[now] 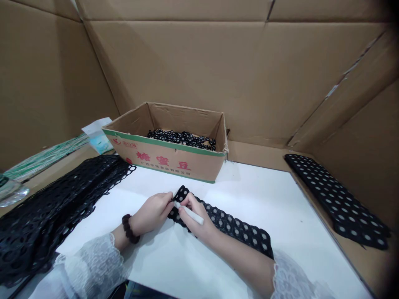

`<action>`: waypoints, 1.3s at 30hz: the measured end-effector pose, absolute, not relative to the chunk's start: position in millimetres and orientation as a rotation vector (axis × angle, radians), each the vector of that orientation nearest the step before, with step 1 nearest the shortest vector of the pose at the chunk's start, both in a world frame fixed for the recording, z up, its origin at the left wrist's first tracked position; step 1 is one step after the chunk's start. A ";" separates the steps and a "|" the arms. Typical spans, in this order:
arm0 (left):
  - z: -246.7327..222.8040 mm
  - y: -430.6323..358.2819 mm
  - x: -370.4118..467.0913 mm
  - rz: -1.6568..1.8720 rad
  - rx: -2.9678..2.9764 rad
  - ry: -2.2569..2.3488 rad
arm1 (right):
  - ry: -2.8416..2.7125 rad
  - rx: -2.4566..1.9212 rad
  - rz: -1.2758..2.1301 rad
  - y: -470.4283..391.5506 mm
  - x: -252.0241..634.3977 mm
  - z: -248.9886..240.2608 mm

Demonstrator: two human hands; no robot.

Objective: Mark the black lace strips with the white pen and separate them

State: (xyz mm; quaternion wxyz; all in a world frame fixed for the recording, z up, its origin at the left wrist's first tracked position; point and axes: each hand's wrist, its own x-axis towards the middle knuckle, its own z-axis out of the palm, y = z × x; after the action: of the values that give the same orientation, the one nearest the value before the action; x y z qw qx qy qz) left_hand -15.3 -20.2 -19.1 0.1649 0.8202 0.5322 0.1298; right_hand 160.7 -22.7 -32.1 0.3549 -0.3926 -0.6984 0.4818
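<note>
A black strip dotted with rows of pale grey discs (237, 226) lies slantwise on the white board, partly under my right forearm. At its left end my left hand (154, 211) is closed, thumb and fingers pinching the strip's edge. My right hand (196, 220) grips a slim white pen-like tool (193, 214), whose tip points at the strip close to my left fingertips. The tip itself is too small to make out, and fingers cover part of the strip there.
Behind the hands stands an open cardboard box (165, 164) with small black rings (183, 138) inside. Black perforated sheets (56, 203) are heaped on the left, near a clear plastic object (12, 191) and green-white strands (46, 155). Another dotted black strip (336, 195) lies right. Cardboard walls (187, 62) surround the board.
</note>
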 end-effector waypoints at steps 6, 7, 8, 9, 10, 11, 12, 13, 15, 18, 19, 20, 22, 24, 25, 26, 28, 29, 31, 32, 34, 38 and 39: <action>-22.1 -12.2 -22.0 0.367 2.215 1.597 | -1.665 -0.969 1.362 -20.3 161.8 -40.3; -22.2 -12.5 -21.6 0.371 2.206 1.608 | -1.656 -0.962 1.365 -20.6 162.2 -41.0; -22.1 -13.1 -20.9 0.375 2.198 1.621 | -1.649 -0.962 1.370 -20.9 162.6 -41.6; -21.9 -13.7 -20.1 0.378 2.190 1.635 | -1.644 -0.965 1.375 -21.3 162.8 -41.9; -21.6 -14.3 -19.2 0.381 2.183 1.648 | -1.636 -0.968 1.383 -21.7 162.9 -42.0; -21.4 -14.6 -18.4 0.383 2.177 1.659 | -1.626 -0.970 1.395 -22.1 162.9 -41.9; -21.1 -14.8 -17.8 0.384 2.171 1.668 | -1.616 -0.969 1.410 -22.4 162.9 -41.6; -21.0 -14.8 -17.4 0.384 2.167 1.675 | -1.603 -0.966 1.427 -22.6 162.8 -41.3; -20.9 -14.4 -17.2 0.384 2.156 1.683 | -1.570 -0.960 1.460 -22.3 162.5 -40.5; -21.7 -14.1 -18.1 0.388 2.137 1.671 | -1.504 -0.963 1.491 -20.2 161.6 -40.1; -22.1 -14.1 -18.4 0.392 2.130 1.664 | -1.484 -0.973 1.492 -19.2 161.2 -40.2; -22.7 -14.1 -18.7 0.397 2.123 1.659 | -1.466 -0.985 1.491 -18.3 160.9 -40.3; -23.9 -14.0 -19.1 0.411 2.112 1.656 | -1.440 -1.005 1.490 -16.9 160.4 -40.0; -24.9 -14.0 -19.2 0.426 2.103 1.657 | -1.427 -1.007 1.494 -16.3 160.3 -38.8; -25.3 -14.0 -19.2 0.433 2.102 1.658 | -1.420 -1.006 1.497 -16.3 160.3 -37.9; -25.7 -14.0 -19.2 0.439 2.103 1.660 | -1.414 -1.007 1.500 -16.4 160.4 -37.0; -26.4 -14.2 -19.2 0.447 2.113 1.662 | -1.411 -1.010 1.499 -16.6 160.4 -35.7; -26.8 -14.3 -19.2 0.449 2.122 1.662 | -1.413 -1.012 1.498 -16.6 160.3 -35.5; -27.7 -14.9 -18.8 0.449 2.150 1.667 | -1.423 -1.013 1.502 -16.7 160.3 -36.0; -28.1 -15.4 -18.2 0.447 2.168 1.671 | -1.427 -1.010 1.506 -16.8 160.4 -36.6; -28.6 -16.9 -15.9 0.442 2.212 1.685 | -1.440 -0.995 1.517 -17.3 160.6 -38.0; -27.3 -21.9 -9.4 0.432 2.351 1.713 | -1.500 -0.935 1.520 -19.8 160.6 -39.4; -26.6 -23.1 -8.2 0.429 2.389 1.715 | -1.504 -0.921 1.519 -20.4 160.3 -39.5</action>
State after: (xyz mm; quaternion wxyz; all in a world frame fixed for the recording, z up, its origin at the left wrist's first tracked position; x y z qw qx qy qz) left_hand -8.2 -23.1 -26.6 0.0845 0.8010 0.5749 0.1439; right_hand 160.3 -20.4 -39.5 0.3958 -0.3633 -0.5935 0.5992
